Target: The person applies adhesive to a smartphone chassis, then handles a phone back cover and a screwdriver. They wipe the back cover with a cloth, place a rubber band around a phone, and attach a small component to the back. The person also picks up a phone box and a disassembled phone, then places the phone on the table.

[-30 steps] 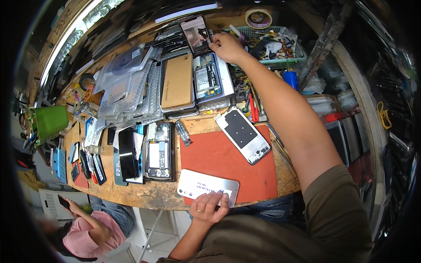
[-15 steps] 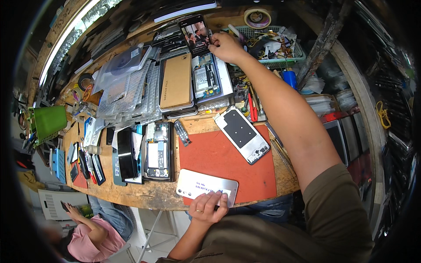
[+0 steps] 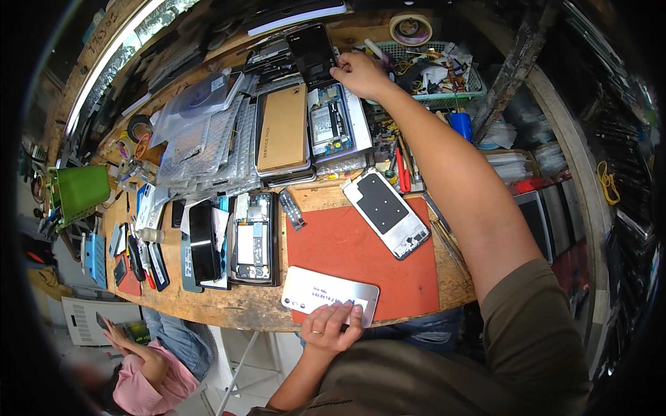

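Observation:
My left hand is closed around the near right end of a silver phone back cover with handwriting on it and camera holes at its left end. The cover lies over the near edge of a red-orange mat. Farther off, my right hand, fingers bent, grips the right edge of a smartphone propped upright, its screen mostly dark. On the mat's right side rests a grey phone frame with a black panel. An opened phone with exposed insides lies left of the mat.
Bubble-wrap sleeves are piled at the back left, beside a brown box. A green basket of parts stands behind my right arm. Red-handled pliers lie near the frame. At lower left sits a person in pink.
The smartphone's screen has gone from a bright picture to mostly dark. My right hand stays at its edge, and my left hand keeps hold of the back cover.

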